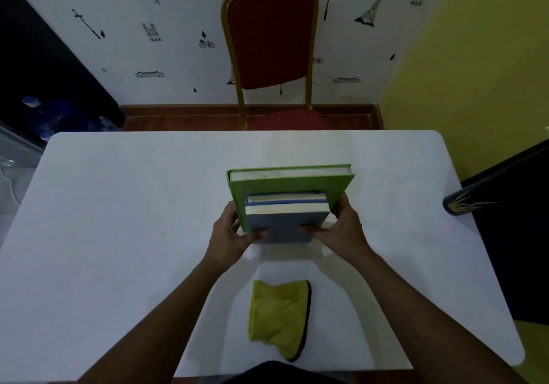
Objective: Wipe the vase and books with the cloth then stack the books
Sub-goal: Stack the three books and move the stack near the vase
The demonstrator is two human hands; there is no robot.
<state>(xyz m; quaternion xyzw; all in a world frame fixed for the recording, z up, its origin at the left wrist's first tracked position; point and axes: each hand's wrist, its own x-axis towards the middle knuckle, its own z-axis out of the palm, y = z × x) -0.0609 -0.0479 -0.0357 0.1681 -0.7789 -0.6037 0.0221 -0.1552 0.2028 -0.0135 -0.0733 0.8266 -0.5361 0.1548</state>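
**Two hands hold a stack of books above a white desk**

Seen from above, both bare forearms reach forward from the bottom corners and converge at the middle of a white desk (118, 205). The left hand (228, 232) grips the left side of the stack, thumb laid across the near cover and fingers wrapped behind. The right hand (341, 229) mirrors it on the right side, thumb pressing the front, fingers curled round the far edge. Both hands are clamped on the books.

The stack is tilted up on edge, page edges facing the camera. A large green book (291, 181) lies at the back; two smaller books lie against it, a thin blue book (285, 199) and then a grey-blue book (282, 226) nearest the viewer. Whether the stack's lower edge touches the desk cannot be told.

Near the desk's front edge, between the forearms, lies a crumpled yellow cloth (276, 315) with a dark border, untouched. At the far right, a dark vase (460, 204) with a gold leaf pattern shows only in part at the desk's side. A red chair (270, 36) with a gold frame stands beyond the desk against a patterned wall.
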